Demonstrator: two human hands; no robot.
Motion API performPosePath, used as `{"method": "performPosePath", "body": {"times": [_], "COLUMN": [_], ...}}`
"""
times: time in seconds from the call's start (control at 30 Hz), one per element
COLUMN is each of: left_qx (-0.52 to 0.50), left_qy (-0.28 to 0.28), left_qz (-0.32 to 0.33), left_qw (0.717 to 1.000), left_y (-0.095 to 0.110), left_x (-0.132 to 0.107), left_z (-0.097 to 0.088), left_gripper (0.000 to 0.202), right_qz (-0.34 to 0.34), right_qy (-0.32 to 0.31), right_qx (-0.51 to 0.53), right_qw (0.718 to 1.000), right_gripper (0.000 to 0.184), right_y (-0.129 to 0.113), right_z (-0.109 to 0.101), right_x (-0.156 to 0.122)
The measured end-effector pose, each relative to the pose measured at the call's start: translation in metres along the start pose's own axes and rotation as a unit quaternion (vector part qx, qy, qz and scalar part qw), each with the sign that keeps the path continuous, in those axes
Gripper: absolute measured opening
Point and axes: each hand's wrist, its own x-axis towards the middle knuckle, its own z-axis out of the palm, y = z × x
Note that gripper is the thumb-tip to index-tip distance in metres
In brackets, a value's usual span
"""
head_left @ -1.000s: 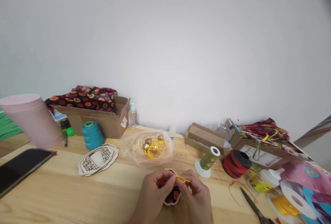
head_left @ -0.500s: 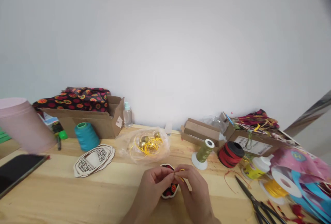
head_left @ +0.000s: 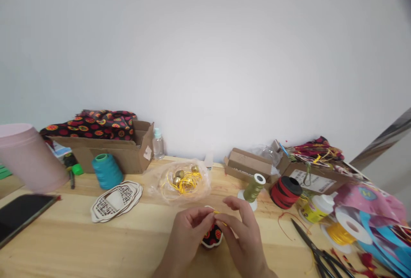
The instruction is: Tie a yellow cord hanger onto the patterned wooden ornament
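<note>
Two hands, a left hand (head_left: 188, 231) and a right hand (head_left: 244, 235), hide the upper part of a black, red-patterned piece (head_left: 213, 238) with a pale rim, and only short bits of yellow cord (head_left: 216, 212) show at the fingertips. The frame crops both wrists, a pair of scissors (head_left: 316, 251) and a phone (head_left: 24, 214). The patterned piece sits between the palms, just below each grip; whether it touches the wooden surface (head_left: 128, 252) is unclear. Both grips pinch narrow on the cord, thumb against finger; whether the left also holds the piece cannot be told. The right forefinger arches upward, clear of the pinch.
</note>
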Motion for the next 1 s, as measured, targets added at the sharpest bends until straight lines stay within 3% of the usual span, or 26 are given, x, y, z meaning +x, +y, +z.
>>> {"method": "performPosePath", "body": {"times": [0.17, 0.33, 0.47, 0.6, 0.77, 1.0], "left_qx": [0.098, 0.044, -0.049, -0.081, -0.111, -0.186], "left_qy": [-0.008, -0.062, -0.077, -0.062, -0.056, -0.06], "left_qz": [0.041, 0.027, -0.004, -0.012, -0.017, -0.048], "left_qw": [0.994, 0.997, 0.996, 0.995, 0.992, 0.98], "left_y": [0.001, 0.002, 0.001, -0.001, -0.001, -0.006], "left_x": [-0.004, -0.007, -0.005, -0.002, 0.0, 0.0], "left_z": [-0.003, -0.002, -0.001, -0.002, -0.001, 0.002], "left_gripper": [0.016, 0.016, 0.015, 0.016, 0.016, 0.017], "right_qz": [-0.074, 0.059, 0.16, 0.192, 0.175, 0.095], "right_qy": [-0.103, -0.161, -0.117, -0.032, 0.028, 0.031], "right_qx": [-0.029, 0.084, 0.195, 0.226, 0.217, 0.137], "right_qw": [0.992, 0.982, 0.961, 0.955, 0.96, 0.985], "right_gripper": [0.019, 0.007, 0.01, 0.013, 0.008, 0.017], "right_y": [-0.004, 0.0, 0.003, 0.005, 0.004, 0.003], "right_z": [-0.013, -0.023, -0.019, -0.005, 0.006, 0.004], "right_x": [0.021, 0.042, 0.04, 0.019, -0.002, -0.003]}}
